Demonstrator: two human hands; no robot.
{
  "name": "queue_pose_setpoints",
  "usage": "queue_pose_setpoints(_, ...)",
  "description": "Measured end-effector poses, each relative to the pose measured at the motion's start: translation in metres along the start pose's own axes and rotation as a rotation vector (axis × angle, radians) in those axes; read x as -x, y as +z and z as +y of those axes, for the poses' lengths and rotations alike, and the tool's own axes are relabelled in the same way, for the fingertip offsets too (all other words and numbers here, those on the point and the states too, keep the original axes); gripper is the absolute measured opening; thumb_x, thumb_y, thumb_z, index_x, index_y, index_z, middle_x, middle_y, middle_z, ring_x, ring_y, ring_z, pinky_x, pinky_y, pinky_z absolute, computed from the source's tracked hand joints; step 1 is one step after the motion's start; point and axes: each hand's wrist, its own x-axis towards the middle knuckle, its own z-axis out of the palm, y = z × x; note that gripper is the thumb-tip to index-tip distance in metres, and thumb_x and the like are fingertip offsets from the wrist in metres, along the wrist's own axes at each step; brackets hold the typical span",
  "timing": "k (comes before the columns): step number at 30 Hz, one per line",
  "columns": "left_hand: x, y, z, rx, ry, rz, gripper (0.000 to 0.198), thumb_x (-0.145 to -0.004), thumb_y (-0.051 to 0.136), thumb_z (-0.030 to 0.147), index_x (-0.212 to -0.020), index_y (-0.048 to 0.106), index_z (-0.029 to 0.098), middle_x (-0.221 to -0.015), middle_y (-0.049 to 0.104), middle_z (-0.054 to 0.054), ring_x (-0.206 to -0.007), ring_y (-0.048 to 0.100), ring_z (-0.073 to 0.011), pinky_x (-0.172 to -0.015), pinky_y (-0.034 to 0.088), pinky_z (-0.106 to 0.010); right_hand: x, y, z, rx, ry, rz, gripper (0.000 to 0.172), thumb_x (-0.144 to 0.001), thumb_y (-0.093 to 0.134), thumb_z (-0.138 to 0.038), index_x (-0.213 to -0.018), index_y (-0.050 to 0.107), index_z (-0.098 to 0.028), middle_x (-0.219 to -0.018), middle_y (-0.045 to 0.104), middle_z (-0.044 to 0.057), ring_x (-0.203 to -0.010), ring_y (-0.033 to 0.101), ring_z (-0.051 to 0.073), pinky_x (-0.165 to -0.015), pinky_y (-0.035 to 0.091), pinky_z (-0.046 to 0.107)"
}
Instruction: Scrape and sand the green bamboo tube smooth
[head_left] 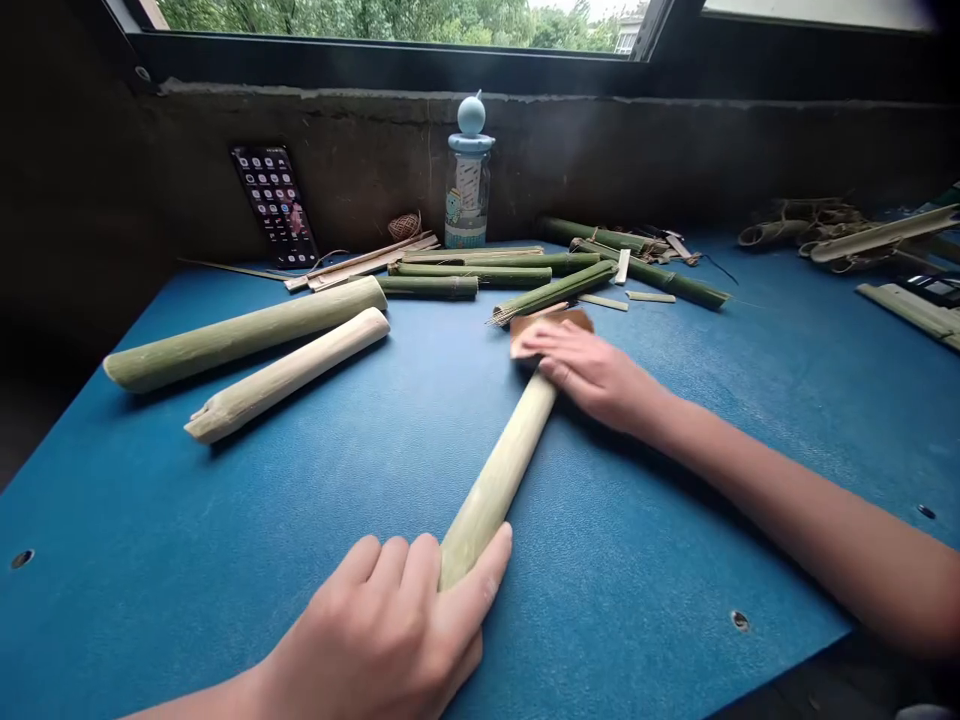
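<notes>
My left hand [397, 625] is wrapped round the near end of a pale, peeled bamboo piece [499, 480], its thumb lying along the side. The piece slants away over the blue table. At its far end my right hand [592, 375] presses a brown sheet of sandpaper [521, 338] over the bamboo, slightly smeared by motion. The hand and the sheet hide that tip. To the left lie a thick greenish bamboo tube [247, 335] and a paler peeled bamboo length [289, 378] with a split near end.
Behind lie several green bamboo sticks [480, 273] and slats. A bottle with a blue lid [469, 185] and a phone [275, 207] stand against the wall. More bamboo pieces [885, 235] are heaped at the right. The blue table's [187, 560] front edge runs lower right.
</notes>
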Motion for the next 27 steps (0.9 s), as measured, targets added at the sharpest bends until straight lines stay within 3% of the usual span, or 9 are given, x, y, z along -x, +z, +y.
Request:
queue_pose_setpoints(3,-0.005,-0.007,-0.004,-0.089,-0.095,-0.081,0.050,-0.102,0.043,0.036,-0.150,0.046,0.026,-0.078,0.057,-0.003,-0.067,0.054,-0.0251,-0.066,0.038,-0.041,-0.005,0.001,0.015,0.032,0.093,0.052,0.045,-0.105,0.037,-0.036,-0.136,0.063,-0.017,-0.144,0.059,0.014,-0.145,0.043,0.035,-0.122,0.021,0.069)
queue_pose_setpoints(6,-0.013,-0.010,-0.012,-0.202,-0.186,-0.111,0.049,-0.101,0.043,0.037,-0.145,0.051,0.017,-0.086,0.059,-0.008,-0.076,0.055,-0.0290,-0.076,0.040,-0.045,0.001,0.007,-0.011,-0.052,-0.107,-0.075,0.044,-0.106,0.036,-0.034,-0.142,0.058,-0.020,-0.151,0.053,0.008,-0.150,0.037,0.027,-0.126,0.021,0.058)
queue_pose_setpoints(9,-0.017,-0.009,-0.020,-0.312,-0.206,-0.105,0.032,-0.101,0.044,0.037,-0.097,0.067,0.014,-0.073,0.051,-0.007,-0.066,0.050,-0.0267,-0.064,0.036,-0.040,0.000,0.009,-0.016,-0.122,-0.230,-0.138,0.043,-0.106,0.036,-0.031,-0.143,0.055,-0.023,-0.153,0.052,0.005,-0.149,0.038,0.024,-0.127,0.022,0.053)
queue_pose_setpoints(11,-0.017,-0.008,-0.022,-0.336,-0.210,-0.100,0.037,-0.102,0.044,0.041,-0.076,0.059,0.018,-0.065,0.045,-0.005,-0.060,0.047,-0.0252,-0.057,0.030,-0.038,-0.004,0.007,-0.002,-0.088,-0.095,-0.051,0.042,-0.105,0.037,-0.033,-0.139,0.060,-0.024,-0.147,0.058,0.007,-0.146,0.043,0.027,-0.125,0.021,0.059)
queue_pose_setpoints(13,-0.016,-0.010,-0.019,-0.322,-0.187,-0.107,0.037,-0.102,0.044,0.043,-0.080,0.060,0.017,-0.064,0.046,-0.004,-0.058,0.046,-0.0244,-0.056,0.028,-0.037,-0.004,0.007,0.005,-0.040,0.065,0.061,0.044,-0.105,0.037,-0.036,-0.137,0.062,-0.020,-0.145,0.060,0.011,-0.145,0.043,0.032,-0.123,0.021,0.066)
queue_pose_setpoints(15,-0.014,-0.013,-0.014,-0.284,-0.114,-0.098,0.033,-0.101,0.046,0.039,-0.096,0.064,0.012,-0.074,0.055,-0.006,-0.060,0.049,-0.0236,-0.056,0.028,-0.037,0.002,0.010,-0.009,-0.033,0.073,0.074,0.046,-0.105,0.036,-0.037,-0.140,0.059,-0.017,-0.148,0.056,0.014,-0.148,0.039,0.033,-0.123,0.021,0.065)
queue_pose_setpoints(20,-0.010,-0.021,-0.005,-0.209,0.118,-0.008,0.027,-0.098,0.058,0.031,-0.114,0.061,0.010,-0.085,0.062,-0.005,-0.061,0.050,-0.0189,-0.056,0.027,-0.036,0.016,0.018,-0.063,-0.167,-0.354,-0.207,0.044,-0.107,0.036,-0.035,-0.142,0.056,-0.019,-0.147,0.059,0.005,-0.143,0.047,0.020,-0.126,0.027,0.042)
queue_pose_setpoints(23,-0.008,-0.018,-0.005,-0.213,0.098,-0.064,0.026,-0.096,0.057,0.021,-0.121,0.057,0.012,-0.081,0.060,-0.002,-0.058,0.048,-0.0169,-0.055,0.026,-0.035,0.006,0.011,-0.029,-0.109,-0.120,-0.076,0.041,-0.106,0.038,-0.038,-0.132,0.065,-0.022,-0.136,0.068,0.004,-0.134,0.056,0.022,-0.122,0.032,0.048)
queue_pose_setpoints(27,-0.006,-0.011,-0.006,-0.171,0.046,-0.049,0.026,-0.092,0.057,0.017,-0.117,0.055,0.013,-0.080,0.060,-0.002,-0.055,0.049,-0.0167,-0.053,0.027,-0.035,0.000,0.004,0.003,-0.044,0.067,0.054,0.047,-0.105,0.034,-0.038,-0.135,0.062,-0.016,-0.141,0.063,0.015,-0.140,0.048,0.034,-0.119,0.025,0.067)
